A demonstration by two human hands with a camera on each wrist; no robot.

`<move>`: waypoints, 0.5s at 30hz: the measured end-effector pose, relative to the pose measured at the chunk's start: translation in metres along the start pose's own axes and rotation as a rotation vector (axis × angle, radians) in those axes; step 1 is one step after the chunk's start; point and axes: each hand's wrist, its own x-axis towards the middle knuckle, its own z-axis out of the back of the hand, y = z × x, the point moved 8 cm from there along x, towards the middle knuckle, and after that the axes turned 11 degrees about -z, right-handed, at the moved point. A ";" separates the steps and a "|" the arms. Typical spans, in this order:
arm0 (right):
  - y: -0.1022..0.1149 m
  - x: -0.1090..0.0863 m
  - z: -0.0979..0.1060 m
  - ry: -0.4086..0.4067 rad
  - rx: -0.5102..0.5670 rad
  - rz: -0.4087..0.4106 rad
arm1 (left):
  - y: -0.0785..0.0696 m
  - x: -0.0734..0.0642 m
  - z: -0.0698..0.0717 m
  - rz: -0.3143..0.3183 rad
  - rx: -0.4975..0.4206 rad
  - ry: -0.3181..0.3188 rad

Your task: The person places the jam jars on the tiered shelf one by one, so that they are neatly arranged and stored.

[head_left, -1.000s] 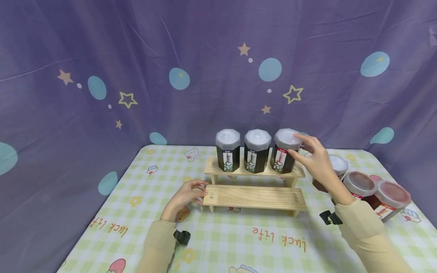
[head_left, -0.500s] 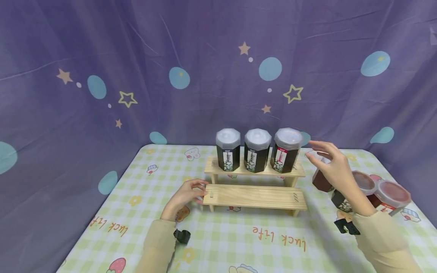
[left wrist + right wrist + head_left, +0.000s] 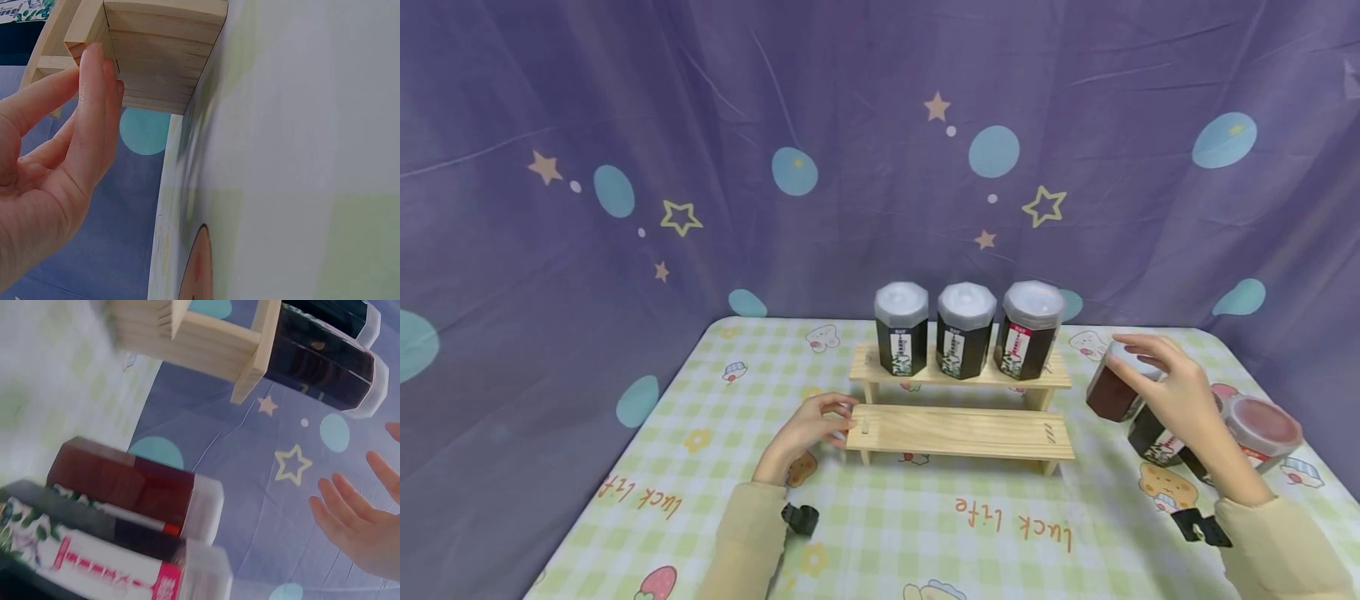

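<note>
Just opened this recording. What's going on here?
A person is handling jars around a two-tier wooden stand. Their left hand touches the left end of its lower shelf, while their right hand is raised over the jars at the right, fingers spread and holding nothing. Three lidded jars stand in a row on the upper shelf, and three more jars sit on the patterned tablecloth to the right of the stand.

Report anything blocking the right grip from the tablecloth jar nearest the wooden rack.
Nothing visible stands between the right grip and that jar; the right wrist view shows a clear gap. The other loose jars stand to its right.
</note>
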 end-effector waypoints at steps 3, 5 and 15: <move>-0.007 -0.004 0.004 0.002 -0.034 -0.008 | 0.000 0.000 0.000 0.002 -0.004 0.000; -0.012 -0.005 0.006 0.000 -0.037 -0.012 | 0.001 0.000 0.001 0.002 -0.005 0.001; -0.034 -0.019 0.027 -0.003 -0.080 -0.078 | 0.001 0.000 0.000 0.007 -0.003 0.000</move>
